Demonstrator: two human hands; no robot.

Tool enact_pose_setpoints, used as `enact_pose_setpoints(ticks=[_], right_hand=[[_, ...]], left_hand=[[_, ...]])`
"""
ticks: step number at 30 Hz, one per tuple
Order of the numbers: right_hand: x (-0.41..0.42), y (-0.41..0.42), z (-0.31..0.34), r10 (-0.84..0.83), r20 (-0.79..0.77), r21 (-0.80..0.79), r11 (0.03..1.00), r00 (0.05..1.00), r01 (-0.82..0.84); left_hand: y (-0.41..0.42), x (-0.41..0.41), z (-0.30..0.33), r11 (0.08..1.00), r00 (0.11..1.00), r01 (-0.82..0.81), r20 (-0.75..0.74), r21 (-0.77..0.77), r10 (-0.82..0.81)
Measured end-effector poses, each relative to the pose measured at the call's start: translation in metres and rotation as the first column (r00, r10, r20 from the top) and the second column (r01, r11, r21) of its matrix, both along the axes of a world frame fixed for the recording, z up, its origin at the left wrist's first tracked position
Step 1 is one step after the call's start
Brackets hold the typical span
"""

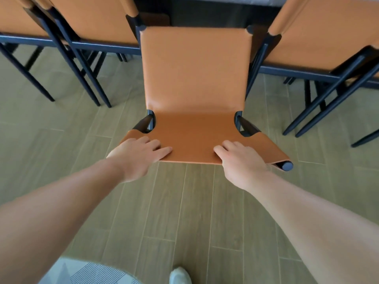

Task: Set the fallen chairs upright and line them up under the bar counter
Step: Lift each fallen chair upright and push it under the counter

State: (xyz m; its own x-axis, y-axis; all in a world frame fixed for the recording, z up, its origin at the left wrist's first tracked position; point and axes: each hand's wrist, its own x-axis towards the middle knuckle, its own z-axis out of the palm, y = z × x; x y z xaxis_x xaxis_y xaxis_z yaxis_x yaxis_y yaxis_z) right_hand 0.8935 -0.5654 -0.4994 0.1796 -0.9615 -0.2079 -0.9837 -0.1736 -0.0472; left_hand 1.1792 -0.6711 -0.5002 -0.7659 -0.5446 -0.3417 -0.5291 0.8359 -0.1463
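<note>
An orange leather chair point(194, 78) with a black frame stands upright in the middle, its seat pointing toward the dark bar counter point(215, 15). My left hand point(137, 154) and my right hand point(242, 160) both hold the top edge of its backrest, fingers laid over the leather, thumbs hidden behind it. Two matching chairs point(96, 23) stand at the counter to the left. Another such chair point(320, 39) stands to the right. The middle chair sits in the gap between them, its front edge close to the counter.
Black legs of the neighbouring chairs point(90, 78) splay out over the wood-look floor point(194, 222) on both sides of the gap. A pale rug point(86, 271) lies at the bottom left, and my foot in a white sock point(180, 275) is beside it.
</note>
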Motion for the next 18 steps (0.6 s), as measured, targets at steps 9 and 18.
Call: enact_pose_setpoints(ticks=[9,18], right_hand=[[-0.015,-0.059,0.024,0.012,-0.023,-0.177,0.984,1.0,-0.016],[-0.037,-0.143,0.047,0.044,-0.013,-0.296,0.954,0.999,-0.046]], left_hand=[[-0.064,-0.016,0.034,0.969,0.994,0.092,-0.035,-0.228,-0.102],[-0.132,-0.051,0.062,0.961,0.962,-0.199,-0.225,-0.194,0.154]])
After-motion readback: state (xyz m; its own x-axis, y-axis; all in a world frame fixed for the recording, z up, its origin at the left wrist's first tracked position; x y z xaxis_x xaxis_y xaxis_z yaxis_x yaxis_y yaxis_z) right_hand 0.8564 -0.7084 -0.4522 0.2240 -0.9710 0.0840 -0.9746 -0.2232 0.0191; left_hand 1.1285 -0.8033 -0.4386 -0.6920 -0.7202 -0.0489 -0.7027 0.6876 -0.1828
